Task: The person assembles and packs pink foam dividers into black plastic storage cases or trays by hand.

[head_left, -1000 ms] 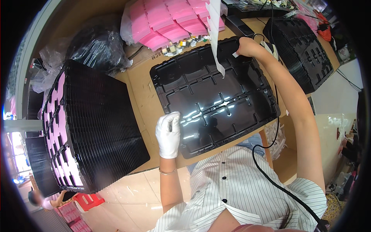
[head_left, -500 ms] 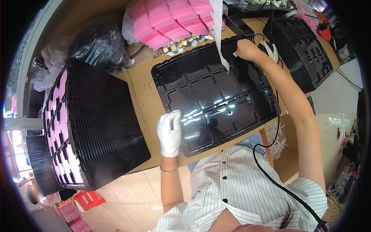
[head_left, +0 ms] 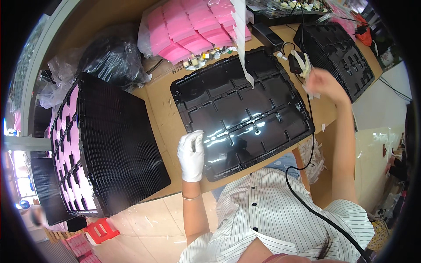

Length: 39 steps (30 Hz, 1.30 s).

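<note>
A shallow black plastic tray (head_left: pixel 258 103) with molded ridges lies in front of me. Beside its left edge, my left hand (head_left: pixel 191 155) in a white glove is closed, thumb and fingertips pressed together; what they hold, if anything, is hidden. Bare and smeared by motion, my right hand (head_left: pixel 325 85) is to the right of the tray, near pale yellow strips (head_left: pixel 301 63) and a black cable. A small whitish scrap (head_left: pixel 312 92) shows under its fingers; the blur hides whether they grip it. A white paper strip (head_left: pixel 240 39) hangs down over the tray's far part.
A tall stack of black trays (head_left: pixel 120 144) with pink contents stands on the left, another tray stack (head_left: pixel 335 57) at far right. Pink foam sheets (head_left: pixel 188 28), small parts (head_left: pixel 206 57) and a black box (head_left: pixel 267 36) lie behind. A black cable (head_left: pixel 298 166) crosses on the right.
My right hand has moved from the tray's far right corner rightward and nearer, off the tray. My left hand stays by the left edge. The view has shifted slightly.
</note>
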Each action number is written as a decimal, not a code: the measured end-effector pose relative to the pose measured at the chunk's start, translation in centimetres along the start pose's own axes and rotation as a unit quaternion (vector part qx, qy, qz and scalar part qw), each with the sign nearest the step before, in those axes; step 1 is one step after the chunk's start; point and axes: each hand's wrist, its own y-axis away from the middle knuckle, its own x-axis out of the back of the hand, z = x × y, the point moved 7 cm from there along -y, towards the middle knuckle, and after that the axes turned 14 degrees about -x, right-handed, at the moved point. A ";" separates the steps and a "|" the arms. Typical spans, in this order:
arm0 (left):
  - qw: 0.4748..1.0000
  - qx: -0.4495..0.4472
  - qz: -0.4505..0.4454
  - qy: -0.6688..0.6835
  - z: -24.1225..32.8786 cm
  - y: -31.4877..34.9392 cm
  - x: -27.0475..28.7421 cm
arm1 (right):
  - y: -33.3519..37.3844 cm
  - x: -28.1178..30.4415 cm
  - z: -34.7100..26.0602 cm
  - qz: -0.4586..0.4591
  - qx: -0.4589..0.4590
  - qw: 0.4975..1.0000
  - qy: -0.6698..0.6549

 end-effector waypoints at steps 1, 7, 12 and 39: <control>1.000 -0.007 0.000 -0.003 0.1 0.0 0.1 | 3.2 0.1 2.5 -0.109 -0.087 0.990 -0.022; 0.998 -0.044 -0.028 -0.028 1.6 -1.8 -0.7 | 15.7 4.4 12.3 0.093 -0.320 0.699 0.632; 0.990 -0.074 -0.036 -0.119 2.4 -3.7 0.1 | 2.6 -4.5 -9.1 0.209 0.213 0.885 0.356; 0.920 -0.295 -0.011 -0.259 1.2 -25.9 -16.0 | -13.0 -7.0 -12.6 0.283 0.216 0.931 -0.079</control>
